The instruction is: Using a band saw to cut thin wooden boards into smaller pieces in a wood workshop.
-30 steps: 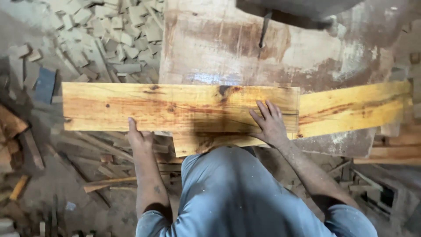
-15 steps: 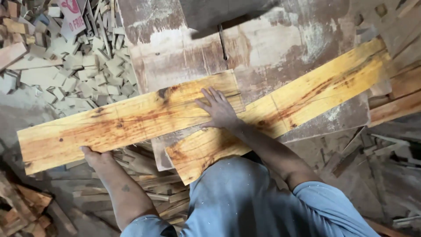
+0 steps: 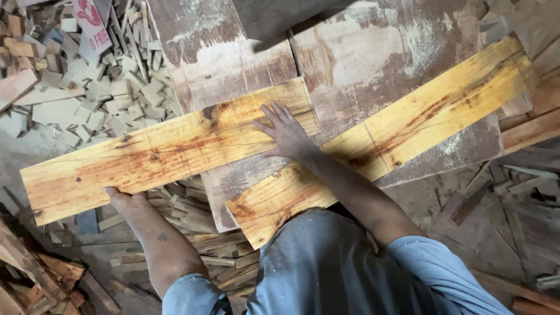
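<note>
A yellow knotty plank [image 3: 157, 154] lies slantwise, its right end on the worn bench [image 3: 356, 64], its left end out over the scrap-strewn floor [image 3: 87, 93]. The left hand [image 3: 125, 201] has its grip closed on the plank's near edge; the right hand [image 3: 286, 134] rests flat and open on top. A second plank [image 3: 408, 128], pencil-lined, crosses beside it, uncut. No cut looks made yet.

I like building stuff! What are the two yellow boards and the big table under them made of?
Left board: bare sawn wood, seemingly unfinished; grain streaks and dark knots show.
Right board: the same yellow wood, with reddish grain streaks.
Table: probably wood too, worn and stained, dusted pale; too grimy to be sure.
</note>
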